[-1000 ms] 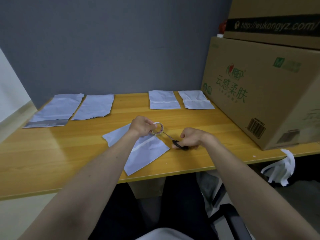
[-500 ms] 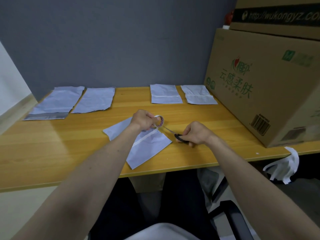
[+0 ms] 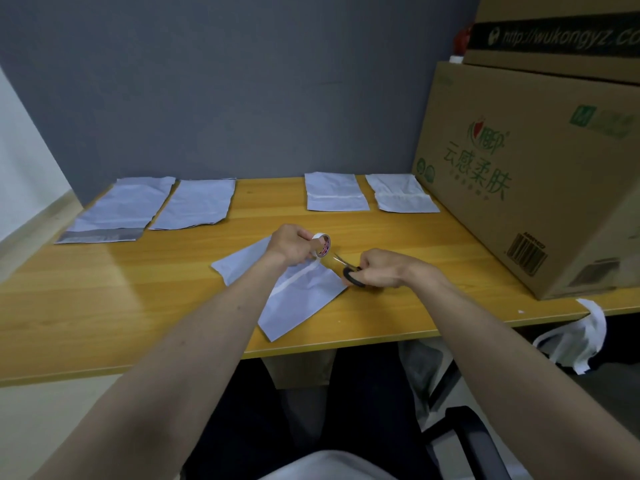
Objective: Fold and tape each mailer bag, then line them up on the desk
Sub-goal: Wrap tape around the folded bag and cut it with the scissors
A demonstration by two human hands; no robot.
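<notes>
Mailer bag point(image 3: 294, 299) lying folded on surface point(image 3: 104, 299), partly hidden under forearm. Left hand point(image 3: 289, 245) gripping tape roll point(image 3: 321, 244); right hand point(image 3: 379, 268) clamping scissors point(image 3: 349, 271), blades barely discernible against tape strip.

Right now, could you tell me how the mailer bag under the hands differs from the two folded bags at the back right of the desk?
The mailer bag under the hands lies skewed near the front edge; the two folded bags sit square, side by side, by the wall. It is being worked on: the left hand holds the tape roll and the right hand holds scissors over it; the folded bags lie untouched. All are pale with a white strip across.
</notes>
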